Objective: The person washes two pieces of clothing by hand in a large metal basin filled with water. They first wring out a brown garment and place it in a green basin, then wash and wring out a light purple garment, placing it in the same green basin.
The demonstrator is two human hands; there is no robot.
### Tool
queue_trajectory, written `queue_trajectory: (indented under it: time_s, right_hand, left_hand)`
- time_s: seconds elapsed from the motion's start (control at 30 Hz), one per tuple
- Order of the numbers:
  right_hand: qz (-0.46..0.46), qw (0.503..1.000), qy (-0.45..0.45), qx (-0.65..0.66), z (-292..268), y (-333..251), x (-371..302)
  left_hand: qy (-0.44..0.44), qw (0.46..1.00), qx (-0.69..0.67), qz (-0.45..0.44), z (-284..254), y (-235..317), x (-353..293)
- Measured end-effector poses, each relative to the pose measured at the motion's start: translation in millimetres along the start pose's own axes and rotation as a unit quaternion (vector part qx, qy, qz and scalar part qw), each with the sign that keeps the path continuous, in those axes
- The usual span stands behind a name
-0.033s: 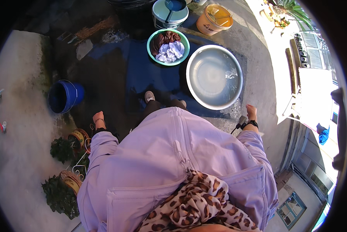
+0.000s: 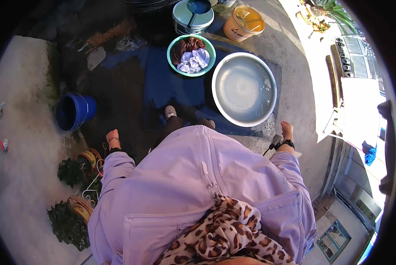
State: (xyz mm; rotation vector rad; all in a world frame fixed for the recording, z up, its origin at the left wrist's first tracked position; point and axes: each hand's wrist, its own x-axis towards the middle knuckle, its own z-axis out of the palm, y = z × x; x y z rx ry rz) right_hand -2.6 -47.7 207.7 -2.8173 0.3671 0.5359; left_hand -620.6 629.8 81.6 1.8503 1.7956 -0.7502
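My left hand (image 2: 113, 137) hangs out to my left, its fingers curled, and I see nothing in it. Out to my right, my right hand (image 2: 287, 130) is also curled with nothing visible in it; a dark band circles that wrist. Ahead of me to the right sits a large metal basin (image 2: 217, 102) of cloudy water, the large thing nearest my right hand. A green-rimmed basin (image 2: 169, 62) stands just left of it, holding a brown cloth (image 2: 187, 47) and a pale lavender cloth (image 2: 193, 61). Neither hand touches these basins.
A blue bucket (image 2: 88, 108) lies tilted at the left near a wall. Farther ahead stand a lidded pail (image 2: 183, 24) bearing a dark dipper (image 2: 199, 7), and an orange bucket (image 2: 237, 33). Potted plants (image 2: 67, 225) and white hangers (image 2: 90, 191) are at the lower left.
The scene sits very slightly lower in the view. Glints on the water in the metal basin have changed shape. Both hands stay at my sides.
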Motion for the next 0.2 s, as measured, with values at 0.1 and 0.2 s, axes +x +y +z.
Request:
queue_trajectory:
  time_s: [0.1,0.2]
  right_hand:
    - [-0.04,0.999,0.0,0.01,-2.1,39.4,6.1]
    - [-0.054,0.998,0.005,0.016,-19.1,95.3,8.6]
  left_hand:
    - [0.01,0.998,-0.005,-0.064,8.8,18.7,-25.9]
    - [0.058,0.998,-0.036,0.001,26.5,56.7,-46.7]
